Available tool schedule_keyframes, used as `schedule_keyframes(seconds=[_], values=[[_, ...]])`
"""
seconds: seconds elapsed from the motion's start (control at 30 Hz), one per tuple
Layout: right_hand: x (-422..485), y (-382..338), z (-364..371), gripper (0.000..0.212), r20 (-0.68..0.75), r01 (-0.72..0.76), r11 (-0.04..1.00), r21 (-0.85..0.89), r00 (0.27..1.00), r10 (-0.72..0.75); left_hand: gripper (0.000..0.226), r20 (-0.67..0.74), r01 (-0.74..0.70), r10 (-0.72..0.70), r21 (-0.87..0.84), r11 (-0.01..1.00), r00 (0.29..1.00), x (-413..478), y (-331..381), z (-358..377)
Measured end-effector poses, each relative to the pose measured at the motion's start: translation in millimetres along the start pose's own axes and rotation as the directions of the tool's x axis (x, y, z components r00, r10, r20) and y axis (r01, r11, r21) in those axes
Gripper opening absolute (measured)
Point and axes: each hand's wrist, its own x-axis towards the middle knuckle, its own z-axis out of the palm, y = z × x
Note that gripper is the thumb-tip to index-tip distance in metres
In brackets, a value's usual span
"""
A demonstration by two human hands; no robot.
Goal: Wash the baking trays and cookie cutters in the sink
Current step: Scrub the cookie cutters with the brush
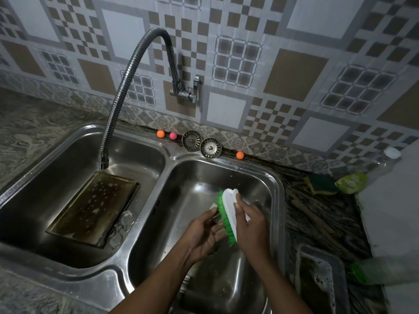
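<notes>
Over the right basin [260, 182] of the steel double sink, my right hand [249, 225] grips a white scrub brush [229, 207] with green bristles. The bristles press against a small pale cookie cutter [213, 206] held in my left hand [204, 234]; most of the cutter is hidden by fingers and brush. A soapy baking tray [95, 207] leans tilted in the left basin [56, 173], under the flexible faucet [108, 123]. Clear cutters [123, 225] lie beside the tray's lower right corner.
A second tray [322, 277] with suds sits on the counter at the right. Behind it lie a green-yellow sponge [320, 183], a green pouch [350, 182] and a clear bottle [385, 164]. Two sink strainers [201, 143] and small coloured balls [160, 133] rest on the back rim.
</notes>
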Motion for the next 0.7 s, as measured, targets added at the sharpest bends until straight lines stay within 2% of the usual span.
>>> schedule_keyframes(seconds=[0.13,0.27,0.43,0.6,0.7], values=[[3.5,-4.4,-5.0,0.033,0.071,0.037,0.999,0.025,0.997,-0.039,0.04,0.076,0.042,-0.048,0.083,0.996,0.996,-3.8,3.9,-7.2],[-3.0,6.6,0.1,0.032,0.097,0.056,0.998,-0.025,0.994,-0.054,0.032,0.141,-0.002,-0.016,0.125,0.992,0.99,-5.8,5.1,-10.6],[0.0,15.6,1.8,0.032,0.055,0.023,0.98,-0.197,0.998,-0.013,0.034,0.101,-0.13,0.115,0.161,0.978,0.988,-6.9,-11.4,-13.1],[-2.2,17.2,4.5,0.032,0.167,0.038,0.991,-0.132,0.986,-0.016,0.03,0.041,-0.2,0.196,0.111,0.974,0.98,-7.6,-4.2,-8.5],[-2.4,19.8,7.0,0.031,0.152,0.03,0.989,-0.146,0.988,-0.008,0.032,0.045,-0.176,0.172,0.12,0.977,0.984,-8.3,-2.7,-9.6]])
